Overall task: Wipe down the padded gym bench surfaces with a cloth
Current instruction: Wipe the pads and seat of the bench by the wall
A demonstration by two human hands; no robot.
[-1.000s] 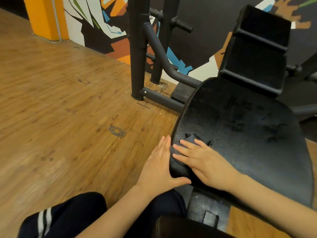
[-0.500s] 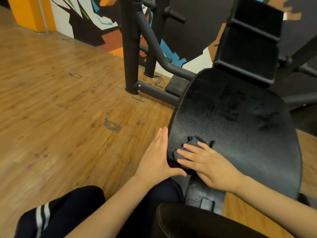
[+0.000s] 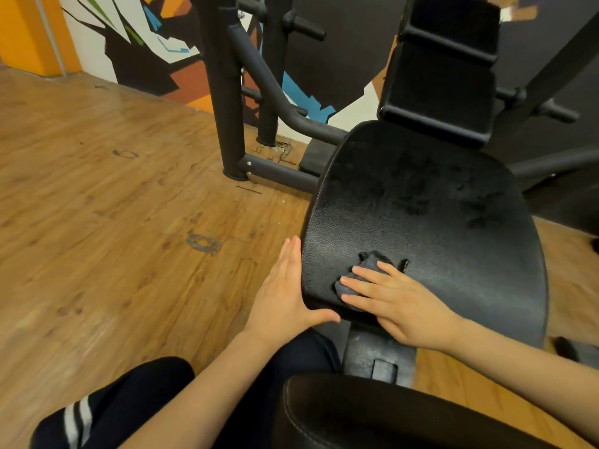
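The right hand (image 3: 398, 306) lies flat with straight, slightly spread fingers pressing a small crumpled dark grey cloth (image 3: 363, 273) onto the wide black textured padded seat surface (image 3: 437, 222), near its front left corner. The left hand (image 3: 285, 293) rests open against that pad's left edge, fingers straight and together, thumb along the front edge. A second glossy black pad (image 3: 372, 416) sits nearer, above the scuffed wooden plank floor (image 3: 113, 222)
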